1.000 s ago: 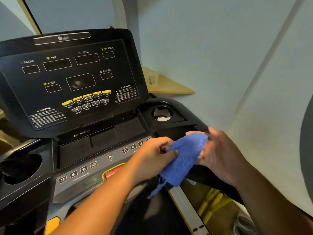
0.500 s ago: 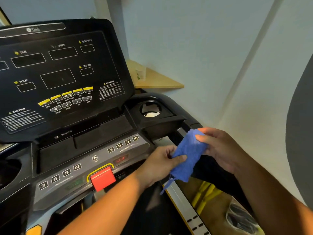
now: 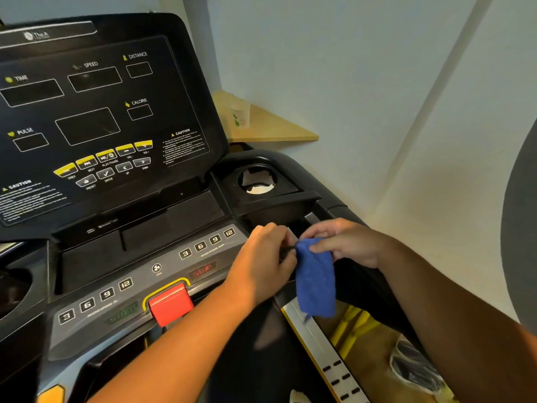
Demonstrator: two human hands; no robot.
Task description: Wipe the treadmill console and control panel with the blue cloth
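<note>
Both hands (image 3: 305, 251) pinch the hanging blue cloth (image 3: 316, 282).

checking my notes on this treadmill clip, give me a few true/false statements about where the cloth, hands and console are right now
1. Both hands hold the blue cloth. True: the left hand and right hand pinch its top edge.
2. The cloth is pressed flat on the display console. False: it hangs off to the right of the control panel, touching neither.
3. The red stop key is covered by the cloth. False: it is in plain sight.
4. A small cup stands on the wooden shelf. True.
</note>
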